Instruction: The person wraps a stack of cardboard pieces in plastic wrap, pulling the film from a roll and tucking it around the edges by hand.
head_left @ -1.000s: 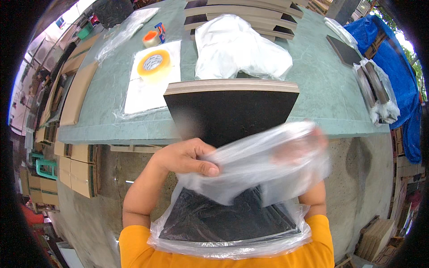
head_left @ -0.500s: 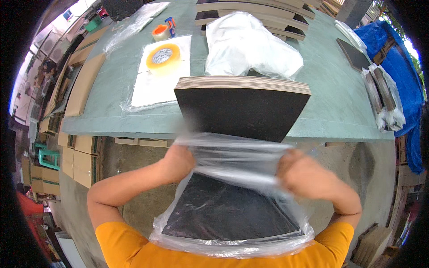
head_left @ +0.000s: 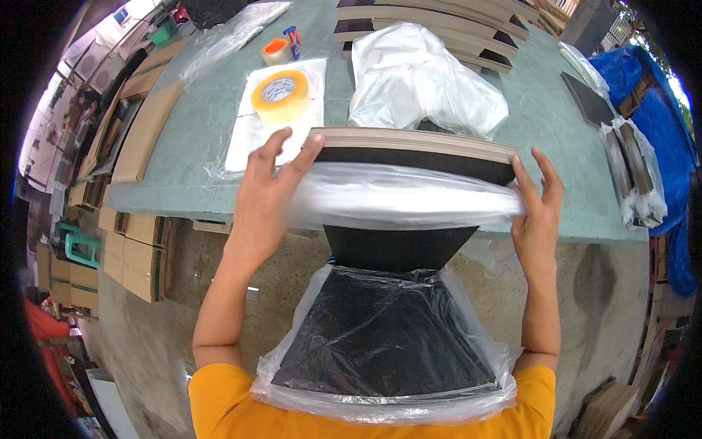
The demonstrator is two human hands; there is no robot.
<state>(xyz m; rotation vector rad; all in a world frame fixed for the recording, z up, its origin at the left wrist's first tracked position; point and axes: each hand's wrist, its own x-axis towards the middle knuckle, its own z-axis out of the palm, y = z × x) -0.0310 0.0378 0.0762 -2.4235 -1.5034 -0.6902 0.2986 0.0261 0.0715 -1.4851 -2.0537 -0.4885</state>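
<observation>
A thick stack of black boards (head_left: 398, 245) with pale layered edges leans from my body toward the table edge. Its near part is inside a clear plastic bag (head_left: 380, 333) against my orange shirt. Across the upper part stretches a bunched, motion-blurred band of clear plastic (head_left: 409, 196). My left hand (head_left: 265, 194) holds the band's left end, two fingertips extended by the stack's upper left corner. At the other end, my right hand (head_left: 537, 208) holds the plastic, its upper fingers spread by the right corner. Whether band and lower bag are one piece cannot be told.
The green table (head_left: 183, 139) carries a yellow tape roll (head_left: 281, 99) on white packets (head_left: 238, 143), an orange tape dispenser (head_left: 278, 51) and a crumpled plastic bag (head_left: 424, 80). More boards (head_left: 431, 33) lie stacked behind. Wrapped boards (head_left: 636, 175) stand at the right edge, cardboard (head_left: 150, 132) at left.
Both hands have moved up and apart, toward the stack's far corners. The plastic band has moved up with them, baring black board between it and the lower bag.
</observation>
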